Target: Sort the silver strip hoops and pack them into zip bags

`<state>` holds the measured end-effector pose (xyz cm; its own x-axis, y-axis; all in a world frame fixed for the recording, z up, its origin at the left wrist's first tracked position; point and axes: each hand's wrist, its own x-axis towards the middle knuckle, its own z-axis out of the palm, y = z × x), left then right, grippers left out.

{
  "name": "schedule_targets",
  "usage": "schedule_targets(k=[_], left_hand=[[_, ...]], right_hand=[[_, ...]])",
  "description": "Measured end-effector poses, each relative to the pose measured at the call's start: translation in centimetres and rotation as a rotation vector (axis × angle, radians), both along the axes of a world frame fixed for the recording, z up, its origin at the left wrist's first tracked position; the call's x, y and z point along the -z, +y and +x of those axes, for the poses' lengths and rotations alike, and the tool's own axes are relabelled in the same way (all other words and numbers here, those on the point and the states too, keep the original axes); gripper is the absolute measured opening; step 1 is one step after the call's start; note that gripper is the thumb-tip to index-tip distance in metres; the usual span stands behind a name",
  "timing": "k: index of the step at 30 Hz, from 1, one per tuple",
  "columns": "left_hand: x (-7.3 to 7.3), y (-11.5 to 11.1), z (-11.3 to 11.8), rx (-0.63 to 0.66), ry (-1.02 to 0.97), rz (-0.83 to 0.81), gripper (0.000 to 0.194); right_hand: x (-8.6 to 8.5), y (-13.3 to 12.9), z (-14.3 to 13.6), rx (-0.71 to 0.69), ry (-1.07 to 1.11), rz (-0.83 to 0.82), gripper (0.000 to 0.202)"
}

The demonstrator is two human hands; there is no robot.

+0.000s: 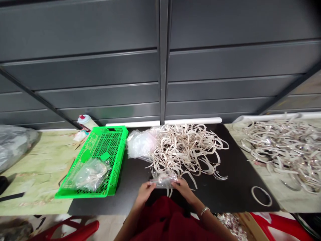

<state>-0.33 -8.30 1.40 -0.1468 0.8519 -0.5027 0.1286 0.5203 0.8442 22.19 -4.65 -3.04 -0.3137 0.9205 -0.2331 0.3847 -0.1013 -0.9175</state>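
Between my two hands is a small clear zip bag (164,180), its top edge stretched toward me at the front of the dark table mat. My left hand (145,193) pinches the bag's left corner, and my right hand (182,188) grips the right corner. Something pale shows inside the bag, but I cannot make out what. Just beyond it lies a large tangled heap of white curved strips (185,147). A stack of clear plastic bags (141,144) rests against the heap's left side.
A green plastic basket (112,174) on the left contains filled clear bags (91,174). Behind it stands a white bottle (86,122). More strips (283,147) cover the right side, near a single white ring (261,196). A grey panel wall (112,70) closes off the back.
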Motion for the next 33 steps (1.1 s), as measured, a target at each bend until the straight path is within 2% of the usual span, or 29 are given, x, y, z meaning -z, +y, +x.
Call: schedule_targets(k=[6, 9, 11, 13, 15, 17, 19, 22, 24, 26, 30, 33], left_hand=[[0.2, 0.4, 0.7, -0.050, 0.069, 0.062, 0.055], [-0.9, 0.6, 1.1, -0.032, 0.106, 0.112, 0.051], [-2.3, 0.7, 1.2, -0.001, 0.148, 0.159, 0.043], [-4.0, 0.8, 1.4, 0.061, 0.182, 0.201, 0.036], [-5.8, 1.0, 1.8, 0.145, 0.201, 0.239, 0.034], [-7.3, 1.1, 2.3, 0.228, 0.214, 0.277, 0.034], [-8.6, 1.2, 2.8, 0.297, 0.223, 0.314, 0.035], [-9.9, 1.3, 3.3, 0.394, 0.309, 0.379, 0.036], [-10.4, 1.2, 3.2, 0.428, 0.390, 0.401, 0.038], [-10.9, 1.1, 2.8, 0.408, 0.419, 0.400, 0.039], [-11.8, 0.8, 1.6, 0.248, 0.351, 0.425, 0.040], [-12.8, 0.9, 1.3, 0.148, 0.248, 0.427, 0.041]], right_hand=[[1.0, -0.4, -0.1, 0.042, -0.075, -0.037, 0.033], [0.6, -0.5, 0.0, 0.044, -0.051, -0.032, 0.028], [-0.3, -0.3, 0.2, 0.085, -0.042, -0.016, 0.037], [-2.0, 0.1, 0.2, 0.152, -0.079, 0.078, 0.047], [-4.4, 0.5, 0.0, 0.147, -0.136, 0.237, 0.045], [-7.3, 0.9, -0.6, 0.002, -0.162, 0.352, 0.029], [-9.9, 1.1, -1.5, -0.184, -0.158, 0.364, 0.015], [-12.3, 1.3, -2.5, -0.317, -0.178, 0.362, 0.021], [-12.7, 1.5, -2.5, -0.324, -0.195, 0.367, 0.024], [-12.5, 2.0, -1.8, -0.299, -0.177, 0.339, 0.024], [-11.8, 3.5, 1.1, -0.238, -0.059, 0.177, 0.025], [-11.8, 3.8, 2.7, -0.172, 0.150, 0.021, 0.031]])
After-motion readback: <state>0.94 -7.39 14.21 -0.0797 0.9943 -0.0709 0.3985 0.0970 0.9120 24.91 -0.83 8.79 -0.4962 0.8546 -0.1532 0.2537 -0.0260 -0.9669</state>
